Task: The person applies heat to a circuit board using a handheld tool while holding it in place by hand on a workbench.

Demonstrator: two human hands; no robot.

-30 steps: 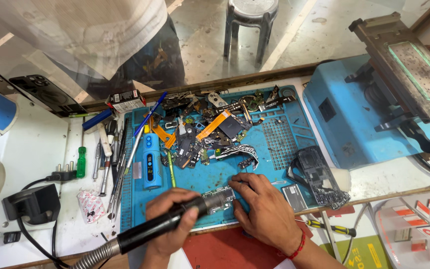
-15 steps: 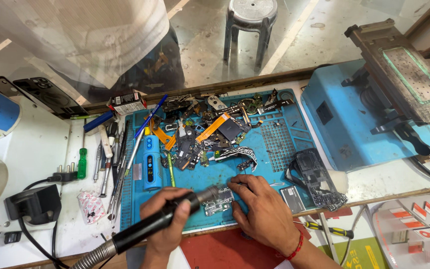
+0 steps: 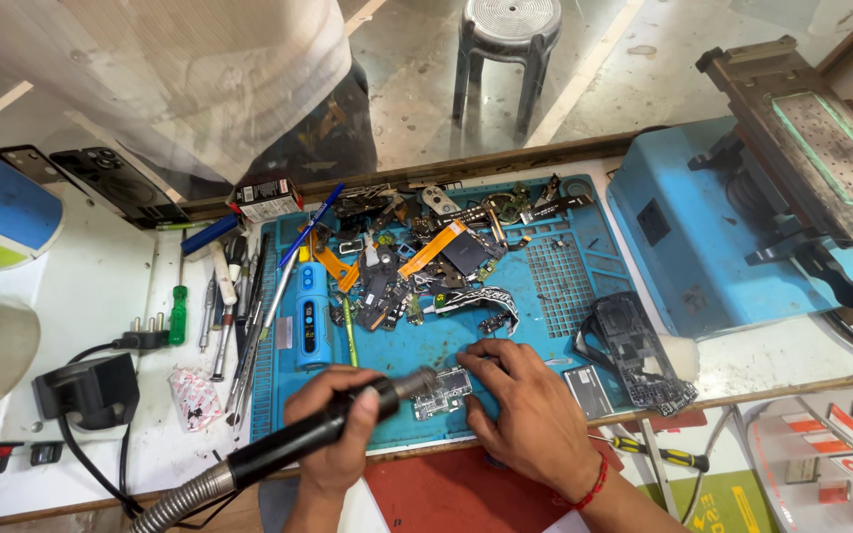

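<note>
Item: small circuit board (image 3: 443, 390), lying flat on the blue work mat (image 3: 565, 266) near its front edge, between the two hands.

Left hand (image 3: 340, 426): closed around the black handle of a hot-air handpiece (image 3: 333, 424) with a ribbed metal hose trailing off to the lower left. The nozzle tip now sits just over the board's left end; a second ago it hovered slightly higher and further left, so the tool has closed in on the board.

Right hand (image 3: 525, 415): fingers bent, tips pressing the board's right edge, holding it against the mat. The hand has shifted little.

Judgement: work on the board is under way, not finished.

Surroundings: heap of phone parts and orange flex cables (image 3: 426, 252) behind the board; blue pen-shaped tool (image 3: 312, 321); row of screwdrivers and tweezers (image 3: 234, 306) to the left; stripped phone frame (image 3: 634, 350) to the right; blue bench machine (image 3: 742, 227) beyond it.
</note>
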